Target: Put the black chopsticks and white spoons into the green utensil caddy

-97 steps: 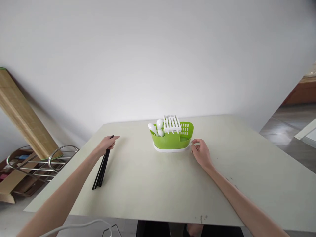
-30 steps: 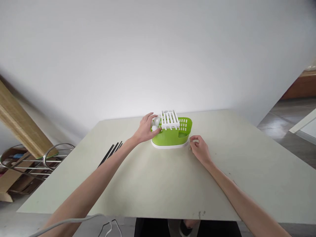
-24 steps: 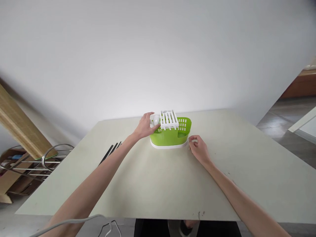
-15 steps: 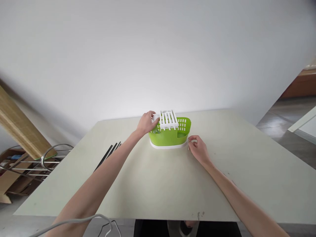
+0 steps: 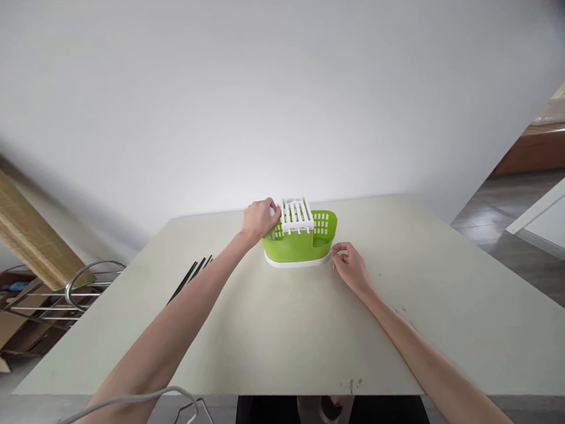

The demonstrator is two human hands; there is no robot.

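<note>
While a white spoon (image 5: 272, 211) is gripped by the left hand (image 5: 256, 219) in the left end of the green basket (image 5: 295, 252), tipping could be caused by a snag on the rack (image 5: 298, 226), the right hand (image 5: 352, 265) being loosely curled alongside.

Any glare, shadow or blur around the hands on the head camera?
Head view: wall brightest just behind the green basket, pale sheen on the floor at right; head view: soft shadow on the table beside the left forearm; head view: left hand and right hand show no strong blur.
</note>
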